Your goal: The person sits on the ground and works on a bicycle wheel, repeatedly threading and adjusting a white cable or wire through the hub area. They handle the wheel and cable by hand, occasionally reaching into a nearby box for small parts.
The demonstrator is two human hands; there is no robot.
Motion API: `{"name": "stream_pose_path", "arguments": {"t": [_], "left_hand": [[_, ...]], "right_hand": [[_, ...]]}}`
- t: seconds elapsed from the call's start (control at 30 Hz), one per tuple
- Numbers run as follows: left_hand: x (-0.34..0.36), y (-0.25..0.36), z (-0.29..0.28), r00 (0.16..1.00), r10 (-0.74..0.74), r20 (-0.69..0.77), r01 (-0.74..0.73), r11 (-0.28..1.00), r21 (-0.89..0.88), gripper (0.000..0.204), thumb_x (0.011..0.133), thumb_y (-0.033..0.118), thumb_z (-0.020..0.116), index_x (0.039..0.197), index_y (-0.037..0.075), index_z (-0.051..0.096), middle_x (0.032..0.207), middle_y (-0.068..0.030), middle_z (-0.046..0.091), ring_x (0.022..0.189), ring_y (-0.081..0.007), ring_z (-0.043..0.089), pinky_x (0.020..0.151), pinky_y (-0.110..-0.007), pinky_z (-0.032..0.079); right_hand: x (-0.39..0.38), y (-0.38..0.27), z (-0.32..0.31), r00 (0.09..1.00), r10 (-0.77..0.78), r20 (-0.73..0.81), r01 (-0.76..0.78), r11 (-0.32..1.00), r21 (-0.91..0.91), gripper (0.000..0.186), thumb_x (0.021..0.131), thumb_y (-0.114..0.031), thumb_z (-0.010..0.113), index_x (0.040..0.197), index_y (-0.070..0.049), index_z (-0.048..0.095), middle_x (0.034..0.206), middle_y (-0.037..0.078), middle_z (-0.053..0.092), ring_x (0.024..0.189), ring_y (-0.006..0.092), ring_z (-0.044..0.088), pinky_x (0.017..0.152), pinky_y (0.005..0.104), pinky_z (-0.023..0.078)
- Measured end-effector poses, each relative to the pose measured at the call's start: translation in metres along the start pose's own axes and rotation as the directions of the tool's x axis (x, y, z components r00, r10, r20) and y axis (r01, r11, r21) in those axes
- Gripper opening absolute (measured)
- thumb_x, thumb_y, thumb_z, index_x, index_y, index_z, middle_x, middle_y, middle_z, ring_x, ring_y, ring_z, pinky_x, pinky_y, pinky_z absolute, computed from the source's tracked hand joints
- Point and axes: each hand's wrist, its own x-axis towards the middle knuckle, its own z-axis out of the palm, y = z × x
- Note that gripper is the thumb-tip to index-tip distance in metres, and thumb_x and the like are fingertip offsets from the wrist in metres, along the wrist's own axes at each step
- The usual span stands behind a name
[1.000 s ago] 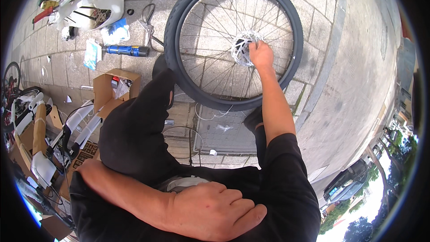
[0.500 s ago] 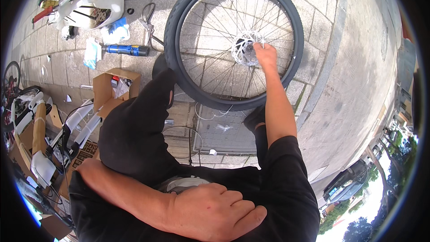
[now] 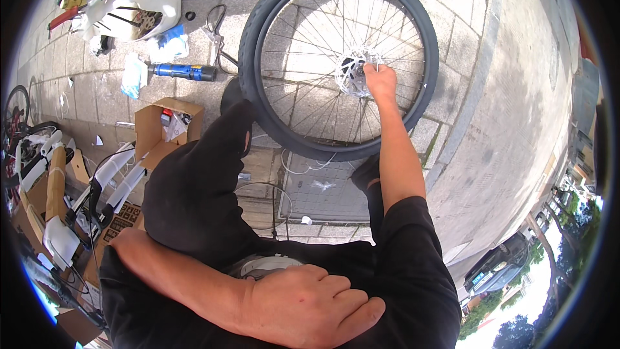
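A bicycle wheel with a black tire stands on the pavement in front of me, between my feet. At its hub is a silver disc brake rotor. My right hand reaches out to the right side of the rotor, thumb and fingers pinched together. A thin silvery bit shows at the fingertips, too small to name. My left hand lies low across my lap with its fingers curled in; the palm is turned away, so anything inside is hidden.
To the left are an open cardboard box with small parts, a blue and black cylinder, plastic packets and a white tub. Wrapped bicycle frame parts lie at the lower left. Loose cable lies near my feet.
The view has shifted slightly. My right hand stays at the rotor, its fingers turned a little; the left hand has not moved.
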Motion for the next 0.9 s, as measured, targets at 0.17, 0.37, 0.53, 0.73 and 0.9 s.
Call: {"name": "stream_pose_path", "arguments": {"t": [0.17,0.37,0.53,0.73,0.9], "left_hand": [[-0.001,0.0,0.003,1.0,0.0,-0.023,0.0,1.0,0.009,0.035,0.082,0.023,0.065,0.11,0.003,0.068,0.073,-0.0027,0.054,0.065,-0.017,0.057,0.052,-0.03,0.044],[0.001,-0.001,0.003,1.0,-0.004,-0.025,0.004,1.0,0.0,0.034,0.081,0.023,0.065,0.108,0.002,0.067,0.072,-0.0026,0.054,0.063,-0.0172,0.057,0.051,-0.03,0.044],[0.001,0.0,0.004,0.999,-0.005,-0.036,0.005,1.0,0.002,0.033,0.08,0.022,0.066,0.107,0.002,0.067,0.071,-0.0028,0.053,0.063,-0.0172,0.057,0.051,-0.03,0.045],[0.004,-0.001,-0.002,0.999,-0.006,-0.037,0.005,1.0,-0.007,0.033,0.081,0.021,0.067,0.107,0.003,0.068,0.071,-0.0028,0.054,0.063,-0.0171,0.058,0.051,-0.03,0.045],[-0.001,-0.002,0.01,0.997,-0.001,-0.073,0.002,1.0,0.006,0.032,0.081,0.021,0.067,0.108,0.003,0.068,0.072,-0.0028,0.054,0.063,-0.017,0.057,0.051,-0.03,0.045]], "right_hand": [[-0.009,-0.005,0.005,0.999,0.003,-0.042,-0.004,1.0,-0.025,0.042,0.09,-0.038,0.07,0.096,0.003,0.078,0.091,0.026,0.076,0.089,0.04,0.076,0.087,0.045,0.057],[-0.011,-0.008,0.007,0.995,-0.042,-0.087,0.032,0.993,-0.116,0.044,0.093,-0.04,0.067,0.095,0.002,0.078,0.091,0.026,0.076,0.09,0.0427,0.075,0.088,0.0485,0.057],[-0.003,0.002,0.007,0.998,0.009,-0.059,-0.012,0.998,-0.055,0.044,0.095,-0.039,0.068,0.095,0.005,0.077,0.085,0.025,0.075,0.079,0.0379,0.072,0.081,0.0447,0.055],[0.005,0.018,0.005,0.996,0.086,0.019,-0.087,0.992,0.096,0.043,0.093,-0.037,0.071,0.095,0.005,0.078,0.079,0.018,0.074,0.072,0.0261,0.068,0.075,0.0401,0.054],[-0.01,-0.015,-0.006,0.998,0.056,0.016,-0.056,0.998,0.005,0.047,0.088,-0.04,0.073,0.095,0.006,0.078,0.085,0.022,0.076,0.081,0.0319,0.073,0.081,0.0408,0.056]]}}
